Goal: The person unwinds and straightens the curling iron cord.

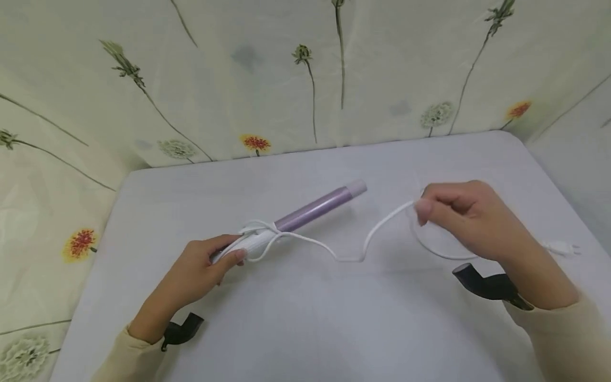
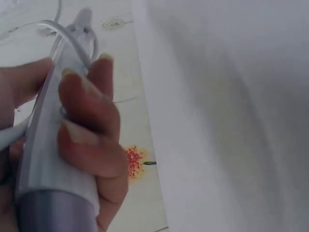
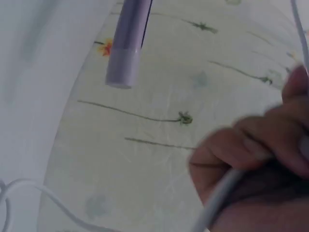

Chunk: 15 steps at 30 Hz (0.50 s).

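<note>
My left hand (image 1: 202,268) grips the white handle (image 2: 53,145) of a curling iron (image 1: 315,210) with a glossy purple barrel and a paler tip. The barrel slants up to the right above the white table. White cord (image 1: 312,240) loops around the handle, then runs across to my right hand (image 1: 470,215). Thumb and curled fingers of that hand pinch the cord. Beyond the grip the cord bends in a loop below the hand, and its two-pin plug (image 1: 560,248) shows past the right wrist. In the right wrist view, the pale barrel tip (image 3: 122,70) points downward.
A white-covered table (image 1: 305,323) lies under both hands. Behind it and along the left hangs a flower-printed curtain (image 1: 267,95). Black camera mounts (image 1: 484,284) stick out from both wrists.
</note>
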Available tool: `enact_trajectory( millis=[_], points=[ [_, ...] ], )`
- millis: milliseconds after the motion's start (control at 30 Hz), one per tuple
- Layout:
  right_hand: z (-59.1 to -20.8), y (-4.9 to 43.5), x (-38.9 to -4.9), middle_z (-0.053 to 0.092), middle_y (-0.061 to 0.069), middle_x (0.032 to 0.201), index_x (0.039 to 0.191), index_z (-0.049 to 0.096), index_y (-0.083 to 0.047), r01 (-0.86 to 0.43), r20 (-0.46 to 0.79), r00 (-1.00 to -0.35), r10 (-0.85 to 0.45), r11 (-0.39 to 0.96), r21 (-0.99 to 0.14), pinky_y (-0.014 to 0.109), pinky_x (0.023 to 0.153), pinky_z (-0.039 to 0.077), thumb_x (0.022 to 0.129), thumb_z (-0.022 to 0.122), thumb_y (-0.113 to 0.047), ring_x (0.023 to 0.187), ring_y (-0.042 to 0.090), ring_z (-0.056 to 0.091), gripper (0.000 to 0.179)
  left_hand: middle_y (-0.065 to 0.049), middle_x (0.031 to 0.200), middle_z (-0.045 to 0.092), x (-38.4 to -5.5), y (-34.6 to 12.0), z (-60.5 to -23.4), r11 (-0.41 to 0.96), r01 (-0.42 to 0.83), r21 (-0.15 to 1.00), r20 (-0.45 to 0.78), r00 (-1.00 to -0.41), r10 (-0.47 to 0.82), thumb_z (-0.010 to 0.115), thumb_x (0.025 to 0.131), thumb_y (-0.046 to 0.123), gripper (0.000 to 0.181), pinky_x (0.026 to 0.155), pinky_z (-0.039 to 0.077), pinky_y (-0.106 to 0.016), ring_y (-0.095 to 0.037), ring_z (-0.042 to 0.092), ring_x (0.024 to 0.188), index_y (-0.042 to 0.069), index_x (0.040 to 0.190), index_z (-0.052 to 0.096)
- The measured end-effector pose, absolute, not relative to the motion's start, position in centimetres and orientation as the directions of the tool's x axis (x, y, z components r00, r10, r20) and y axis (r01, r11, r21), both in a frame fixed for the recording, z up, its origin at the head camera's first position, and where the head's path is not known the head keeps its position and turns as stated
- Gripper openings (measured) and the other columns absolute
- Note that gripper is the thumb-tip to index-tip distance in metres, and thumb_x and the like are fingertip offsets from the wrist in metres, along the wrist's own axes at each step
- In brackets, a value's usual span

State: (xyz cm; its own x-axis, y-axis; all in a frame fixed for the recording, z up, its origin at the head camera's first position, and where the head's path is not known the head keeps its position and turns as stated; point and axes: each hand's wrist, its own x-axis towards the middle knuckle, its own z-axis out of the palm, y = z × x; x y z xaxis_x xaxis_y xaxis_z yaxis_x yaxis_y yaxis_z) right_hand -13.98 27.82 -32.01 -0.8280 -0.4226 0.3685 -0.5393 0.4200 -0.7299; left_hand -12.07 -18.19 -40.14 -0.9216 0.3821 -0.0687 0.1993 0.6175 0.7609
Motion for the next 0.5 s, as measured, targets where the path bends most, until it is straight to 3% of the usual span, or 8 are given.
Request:
enact_trajectory(
  millis=[100,200,333,500],
  points=[
    [-32.3,28.7,-13.7,0.038,-0.012,0.062,0.079,0.066,-0.032,-0.514,0.163,-0.76,-0.629,0.428,-0.743,0.024,0.049,0.034,0.098,0.069,0.0,0.055,0.004,0.036,0.037,-0.003,0.093,0.072,-12.3,-18.7,-40.4,0.61,0.168,0.774,-0.034,-0.952,0.305,0.065,0.106,0.034,0.031,0.05,0.048,-0.031,-0.016,0.058,0.058,0.017,0.131,0.068],
    [-33.4,28.4,-13.9,0.033,-0.019,0.062,0.073,0.06,-0.036,-0.486,-0.01,-0.735,-0.678,0.537,-0.689,0.023,0.05,0.035,0.103,0.07,-0.02,0.055,-0.001,0.033,0.035,-0.002,0.097,0.072,-12.6,-19.2,-40.2,0.579,0.16,0.799,0.001,-0.964,0.265,0.064,0.107,0.032,0.029,0.051,0.047,-0.032,-0.019,0.059,0.061,0.017,0.132,0.066],
    [-35.2,27.8,-15.0,0.033,-0.017,0.059,0.065,0.053,-0.029,-0.457,-0.123,-0.805,-0.58,0.739,-0.495,0.025,0.054,0.032,0.104,0.068,-0.035,0.055,0.002,0.032,0.042,-0.002,0.099,0.072,-12.8,-19.2,-40.0,0.521,0.177,0.835,0.042,-0.965,0.26,0.063,0.108,0.027,0.03,0.051,0.048,-0.032,-0.021,0.059,0.061,0.02,0.137,0.064],
    [-36.9,27.0,-17.4,0.041,-0.004,0.059,0.068,0.056,-0.017,-0.324,-0.131,-0.908,-0.398,0.866,-0.381,0.033,0.059,0.034,0.104,0.067,-0.03,0.058,0.014,0.04,0.041,-0.006,0.097,0.073,-12.6,-19.1,-40.2,0.455,0.208,0.866,0.066,-0.949,0.309,0.062,0.108,0.018,0.032,0.047,0.045,-0.03,-0.019,0.057,0.058,0.023,0.14,0.061]
  ],
)
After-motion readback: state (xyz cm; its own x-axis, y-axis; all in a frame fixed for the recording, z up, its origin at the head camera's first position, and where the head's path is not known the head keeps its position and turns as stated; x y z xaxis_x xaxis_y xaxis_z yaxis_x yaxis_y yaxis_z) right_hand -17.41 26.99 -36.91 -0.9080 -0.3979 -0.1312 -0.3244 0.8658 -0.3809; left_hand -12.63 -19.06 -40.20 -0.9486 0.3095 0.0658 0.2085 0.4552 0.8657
